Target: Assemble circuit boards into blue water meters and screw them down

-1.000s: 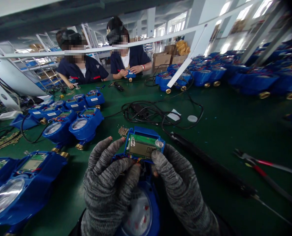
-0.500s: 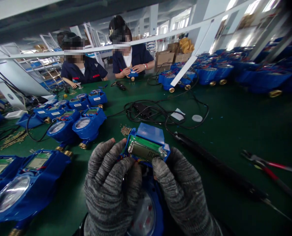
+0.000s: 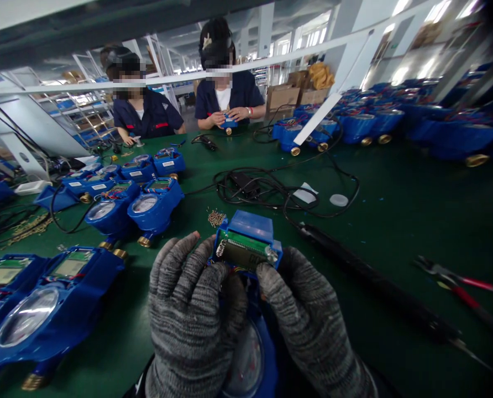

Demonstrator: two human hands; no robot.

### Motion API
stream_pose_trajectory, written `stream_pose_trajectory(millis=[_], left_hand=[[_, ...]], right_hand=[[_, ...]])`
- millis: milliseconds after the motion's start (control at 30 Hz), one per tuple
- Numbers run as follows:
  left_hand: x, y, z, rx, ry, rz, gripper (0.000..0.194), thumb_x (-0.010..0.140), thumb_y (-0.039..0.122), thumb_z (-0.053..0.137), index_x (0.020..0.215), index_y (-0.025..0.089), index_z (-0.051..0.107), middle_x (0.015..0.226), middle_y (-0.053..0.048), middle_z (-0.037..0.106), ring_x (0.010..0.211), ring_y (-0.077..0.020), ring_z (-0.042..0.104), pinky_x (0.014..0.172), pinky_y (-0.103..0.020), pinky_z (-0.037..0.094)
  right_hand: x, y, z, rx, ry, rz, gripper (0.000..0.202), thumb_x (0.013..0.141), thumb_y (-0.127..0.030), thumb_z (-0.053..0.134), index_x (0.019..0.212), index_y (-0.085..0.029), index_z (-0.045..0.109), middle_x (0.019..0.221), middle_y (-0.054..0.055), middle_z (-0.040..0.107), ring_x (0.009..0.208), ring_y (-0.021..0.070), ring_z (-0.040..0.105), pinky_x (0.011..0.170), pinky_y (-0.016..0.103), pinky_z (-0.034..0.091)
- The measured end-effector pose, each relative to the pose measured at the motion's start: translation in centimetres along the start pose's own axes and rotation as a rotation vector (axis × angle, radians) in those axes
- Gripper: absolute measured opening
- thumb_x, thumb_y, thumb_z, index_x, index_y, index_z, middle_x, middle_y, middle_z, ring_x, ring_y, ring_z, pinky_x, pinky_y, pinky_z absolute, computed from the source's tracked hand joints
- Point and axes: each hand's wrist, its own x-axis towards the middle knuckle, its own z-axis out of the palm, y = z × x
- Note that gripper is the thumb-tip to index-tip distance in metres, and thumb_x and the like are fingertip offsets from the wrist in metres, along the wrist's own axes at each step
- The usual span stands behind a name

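Both hands wear grey knitted gloves with bare fingertips. Between them is a blue meter (image 3: 250, 359), its round clear dial low down and partly hidden by my left hand (image 3: 192, 309). A green circuit board (image 3: 246, 241) with a grey display sits in the open compartment at the meter's top. My left hand's fingers are bent around the compartment's left side. On the right side, my right hand (image 3: 308, 309) grips the edge, its thumb at the display's lower right corner. A blue flap (image 3: 251, 223) stands behind the board.
More blue meters (image 3: 151, 207) stand at the left, with small screws (image 3: 216, 217) behind the held one. Coiled black cable (image 3: 246, 185), a black screwdriver (image 3: 371, 276) and red-handled pliers (image 3: 457, 279) lie on the green table. Two people sit across.
The view has shifted slightly, so the surroundings appear a little further right. The meter's top is tilted a little differently, and both hands still hold it.
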Motion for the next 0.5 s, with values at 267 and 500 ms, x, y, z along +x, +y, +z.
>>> stream_pose_trajectory(millis=[267, 500], left_hand=[[0.0, 0.1, -0.1, 0.042, -0.031, -0.028, 0.008, 0.082, 0.014, 0.066, 0.089, 0.009, 0.066, 0.099, -0.018, 0.075, 0.107, -0.0387, 0.065, 0.094, -0.072, 0.05], [-0.2, -0.3, -0.3, -0.096, -0.133, -0.16, 0.008, 0.084, 0.015, 0.061, 0.091, 0.014, 0.063, 0.11, -0.016, 0.072, 0.111, -0.0376, 0.065, 0.089, -0.068, 0.056]], right_hand=[[0.0, 0.0, -0.3, 0.124, -0.064, 0.085, 0.026, 0.086, -0.05, 0.066, 0.092, -0.025, 0.071, 0.098, 0.009, 0.073, 0.093, 0.0268, 0.069, 0.085, 0.045, 0.06], [0.7, 0.5, -0.7, 0.309, -0.222, 0.343, 0.036, 0.088, -0.056, 0.062, 0.102, -0.024, 0.072, 0.082, 0.007, 0.07, 0.075, 0.0235, 0.066, 0.069, 0.039, 0.058]])
